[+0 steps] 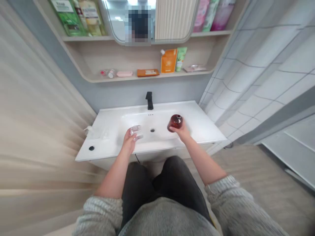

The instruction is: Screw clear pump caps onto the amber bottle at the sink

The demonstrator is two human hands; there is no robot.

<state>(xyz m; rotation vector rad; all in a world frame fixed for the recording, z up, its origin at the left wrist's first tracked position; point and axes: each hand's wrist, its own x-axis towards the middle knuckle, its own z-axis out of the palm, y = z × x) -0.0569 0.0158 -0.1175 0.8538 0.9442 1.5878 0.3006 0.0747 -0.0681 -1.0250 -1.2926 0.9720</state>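
My left hand (129,141) is closed around a clear see-through container (136,130), held over the left part of the white sink basin (159,136). What kind of container it is I cannot make out. On the other side, my right hand (181,130) grips a dark reddish-brown bottle (175,122) with a small opening in view at its top. The bottle is over the basin's right part. Between the two hands lies the dark drain (152,130), with a black faucet (149,101) behind it.
A shelf (123,78) above the sink carries an orange pouch (168,61), a green tube (181,59), a pink case (124,73) and small bottles. A round black piece (91,148) and clear items (98,132) sit on the counter's left. A mirror cabinet (176,19) hangs higher.
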